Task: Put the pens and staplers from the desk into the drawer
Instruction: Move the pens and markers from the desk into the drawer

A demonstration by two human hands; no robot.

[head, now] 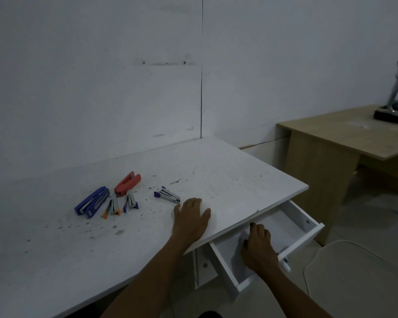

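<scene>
Head view: drawer (307, 228) open, perhaps empty, beyond desk (228, 180) edge.

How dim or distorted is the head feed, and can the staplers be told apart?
Head view: dim, flat light with a grey cast and no glare; wide-angle bending at the edges. The blue stapler and red stapler on the white desk read clearly; the smaller tools beside them are soft. The right hand shades the open white drawer.

Two bare forearms are showing from the bottom edge, with no sleeves, watch or bands on them. The left hand (191, 218) and right hand (259, 246) are wearing no gloves and no rings; the fingers are looking slender and uncovered.
</scene>
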